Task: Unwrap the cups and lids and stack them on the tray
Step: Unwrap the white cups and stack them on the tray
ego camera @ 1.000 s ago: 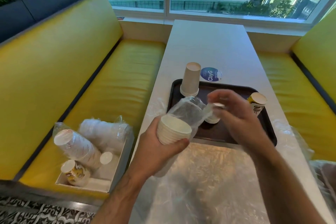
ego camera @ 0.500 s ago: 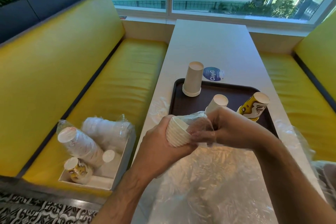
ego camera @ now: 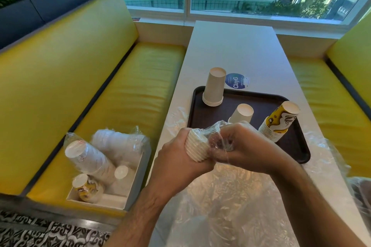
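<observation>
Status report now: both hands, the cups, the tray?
Left hand grips cup stack. Right hand pinches wrap, still on. Tray holds three stacks; free space ahead.

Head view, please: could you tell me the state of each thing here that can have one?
Left hand: grips the white cup stack.
Right hand: pinches the plastic wrap.
White cup stack: partly wrapped.
Tray: holds three upside-down stacks.
Tall stack: unwrapped.
Short stack: unwrapped.
Yellow printed stack: unwrapped, leaning.
Box: holds wrapped packs.
</observation>
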Action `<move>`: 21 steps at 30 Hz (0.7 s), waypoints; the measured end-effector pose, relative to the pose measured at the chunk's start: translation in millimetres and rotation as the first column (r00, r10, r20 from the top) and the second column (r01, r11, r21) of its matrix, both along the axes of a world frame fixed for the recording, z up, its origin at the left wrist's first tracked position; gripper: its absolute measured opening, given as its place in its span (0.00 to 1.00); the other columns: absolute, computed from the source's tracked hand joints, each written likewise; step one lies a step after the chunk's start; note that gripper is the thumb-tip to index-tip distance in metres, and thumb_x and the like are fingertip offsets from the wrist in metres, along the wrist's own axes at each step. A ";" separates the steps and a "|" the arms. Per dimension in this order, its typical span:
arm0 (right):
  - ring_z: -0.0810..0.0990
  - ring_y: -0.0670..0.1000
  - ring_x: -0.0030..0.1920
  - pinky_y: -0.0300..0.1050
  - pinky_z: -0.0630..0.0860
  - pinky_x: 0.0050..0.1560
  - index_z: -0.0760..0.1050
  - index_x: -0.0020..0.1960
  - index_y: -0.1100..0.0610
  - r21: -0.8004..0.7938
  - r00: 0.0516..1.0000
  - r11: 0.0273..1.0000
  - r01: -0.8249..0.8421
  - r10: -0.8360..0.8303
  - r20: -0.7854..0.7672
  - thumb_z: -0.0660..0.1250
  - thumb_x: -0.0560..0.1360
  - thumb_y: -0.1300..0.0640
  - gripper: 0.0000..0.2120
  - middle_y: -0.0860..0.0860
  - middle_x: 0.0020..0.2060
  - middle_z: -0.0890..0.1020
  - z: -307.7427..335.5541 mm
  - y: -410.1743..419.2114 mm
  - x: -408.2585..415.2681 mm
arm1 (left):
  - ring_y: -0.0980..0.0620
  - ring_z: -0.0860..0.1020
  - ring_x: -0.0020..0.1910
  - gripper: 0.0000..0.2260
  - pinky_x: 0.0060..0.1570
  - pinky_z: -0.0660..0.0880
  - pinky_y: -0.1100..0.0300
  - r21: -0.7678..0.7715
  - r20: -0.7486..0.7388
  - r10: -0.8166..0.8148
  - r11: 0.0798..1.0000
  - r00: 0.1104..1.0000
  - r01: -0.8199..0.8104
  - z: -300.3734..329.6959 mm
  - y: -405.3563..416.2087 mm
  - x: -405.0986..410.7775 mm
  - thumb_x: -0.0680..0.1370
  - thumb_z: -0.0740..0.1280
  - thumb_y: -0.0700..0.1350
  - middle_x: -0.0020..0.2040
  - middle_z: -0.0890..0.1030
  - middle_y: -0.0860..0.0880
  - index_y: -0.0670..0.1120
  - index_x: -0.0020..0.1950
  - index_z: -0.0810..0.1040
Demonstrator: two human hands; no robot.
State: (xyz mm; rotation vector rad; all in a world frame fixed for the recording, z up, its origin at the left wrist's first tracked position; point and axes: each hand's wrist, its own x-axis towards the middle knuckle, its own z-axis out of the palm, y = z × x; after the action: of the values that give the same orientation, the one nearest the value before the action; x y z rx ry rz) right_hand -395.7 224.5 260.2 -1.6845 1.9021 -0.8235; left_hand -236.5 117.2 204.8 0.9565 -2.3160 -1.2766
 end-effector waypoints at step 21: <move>0.85 0.56 0.52 0.49 0.84 0.49 0.70 0.72 0.49 -0.095 0.809 0.949 0.300 -0.200 0.552 0.70 0.76 0.63 0.27 0.54 0.50 0.84 -7.6 12.5 -41.0 | 0.62 0.80 0.44 0.21 0.38 0.75 0.70 0.180 -0.178 0.086 0.982 0.980 -0.054 4.0 -14.6 11.6 0.69 0.81 0.45 0.46 0.82 0.56 0.56 0.55 0.76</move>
State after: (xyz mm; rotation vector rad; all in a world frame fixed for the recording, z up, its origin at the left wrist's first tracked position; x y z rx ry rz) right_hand -436.6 237.0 252.5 -1.1206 1.6951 -1.4394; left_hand -224.9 102.6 208.8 0.9220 -2.0391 -1.4914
